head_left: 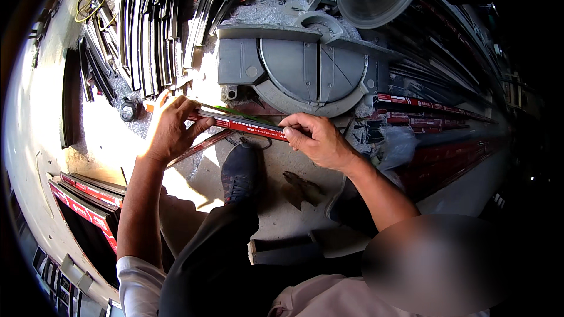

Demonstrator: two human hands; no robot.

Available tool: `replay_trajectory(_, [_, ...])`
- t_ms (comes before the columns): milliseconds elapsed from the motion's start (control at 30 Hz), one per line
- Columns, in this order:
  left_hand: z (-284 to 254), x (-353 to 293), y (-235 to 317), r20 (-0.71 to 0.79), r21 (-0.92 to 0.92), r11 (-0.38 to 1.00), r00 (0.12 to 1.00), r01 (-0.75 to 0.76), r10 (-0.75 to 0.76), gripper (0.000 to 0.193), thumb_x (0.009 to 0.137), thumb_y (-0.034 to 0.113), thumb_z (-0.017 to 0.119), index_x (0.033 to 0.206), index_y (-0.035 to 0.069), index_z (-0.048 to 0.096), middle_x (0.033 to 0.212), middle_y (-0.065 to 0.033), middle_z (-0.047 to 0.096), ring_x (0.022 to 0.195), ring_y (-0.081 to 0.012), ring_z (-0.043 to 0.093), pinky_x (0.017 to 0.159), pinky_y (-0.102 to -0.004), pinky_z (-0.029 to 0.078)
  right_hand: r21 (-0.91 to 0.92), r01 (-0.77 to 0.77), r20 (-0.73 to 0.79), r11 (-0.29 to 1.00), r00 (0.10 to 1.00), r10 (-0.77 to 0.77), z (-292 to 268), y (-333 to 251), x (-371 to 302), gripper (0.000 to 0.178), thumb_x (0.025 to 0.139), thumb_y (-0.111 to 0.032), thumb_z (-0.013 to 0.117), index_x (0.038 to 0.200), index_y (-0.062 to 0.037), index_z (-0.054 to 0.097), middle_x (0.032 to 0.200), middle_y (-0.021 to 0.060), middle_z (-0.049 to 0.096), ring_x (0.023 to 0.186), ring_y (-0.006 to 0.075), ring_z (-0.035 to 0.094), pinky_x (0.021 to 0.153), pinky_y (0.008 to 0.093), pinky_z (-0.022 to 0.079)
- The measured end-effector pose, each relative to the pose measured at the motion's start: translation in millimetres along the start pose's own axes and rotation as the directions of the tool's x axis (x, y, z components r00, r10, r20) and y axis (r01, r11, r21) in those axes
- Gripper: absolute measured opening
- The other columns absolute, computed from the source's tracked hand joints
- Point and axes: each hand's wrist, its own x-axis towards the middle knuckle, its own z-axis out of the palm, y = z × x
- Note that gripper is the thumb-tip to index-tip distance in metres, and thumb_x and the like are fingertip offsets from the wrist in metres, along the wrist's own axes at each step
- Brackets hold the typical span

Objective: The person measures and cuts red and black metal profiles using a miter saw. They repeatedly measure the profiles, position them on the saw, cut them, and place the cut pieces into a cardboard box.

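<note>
A long thin profile strip [247, 128] with red printed film along its side lies crosswise between my two hands, above my shoe. My left hand [170, 123] grips its left part, thumb on the near side and fingers over the far side. At the right end, my right hand [317, 140] pinches the strip between thumb and fingers. Just beyond the strip shows something thin and bright green [226, 109], partly hidden. A mitre saw's grey base [291, 70] stands beyond my hands, its round blade [382, 0] raised at the top.
Dark profiles [147, 29] lie bundled at the far left, near a black tape measure [128, 110]. Red-filmed profiles [435, 105] and a clear plastic bag [398, 145] are on the right. More framed pieces [88, 211] stand at the near left. Brown scraps [301, 189] lie beside my shoe [239, 170].
</note>
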Motion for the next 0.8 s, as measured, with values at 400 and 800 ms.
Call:
replay_trajectory(400, [-6.4,96.5,-12.0,0.009,0.168,0.985,0.999,0.046,-0.048,0.056,0.103,0.053,0.068,0.094,-0.003,0.065,0.100,-0.0224,0.071,0.096,-0.0383,0.072,0.086,-0.0462,0.055,0.222,-0.027,-0.528,0.975,0.837,0.144,-74.2,58.3,-39.9,0.032,0.109,-0.026,0.066,0.131,-0.0019,0.065,0.108,0.0042,0.068,0.090,0.0107,0.066,0.080,0.0277,0.057])
replay_trajectory(800, [-10.1,169.9,3.9,0.061,0.238,0.956,0.980,0.171,-0.190,0.064,0.101,0.062,0.062,0.104,-0.001,0.074,0.099,-0.0227,0.075,0.097,-0.0363,0.073,0.086,-0.0472,0.054,0.149,0.066,-0.794,0.987,0.602,0.079,-221.6,21.9,-72.2,0.029,0.110,-0.027,0.063,0.126,-0.0042,0.071,0.106,0.0034,0.072,0.093,0.0099,0.067,0.083,0.0262,0.058])
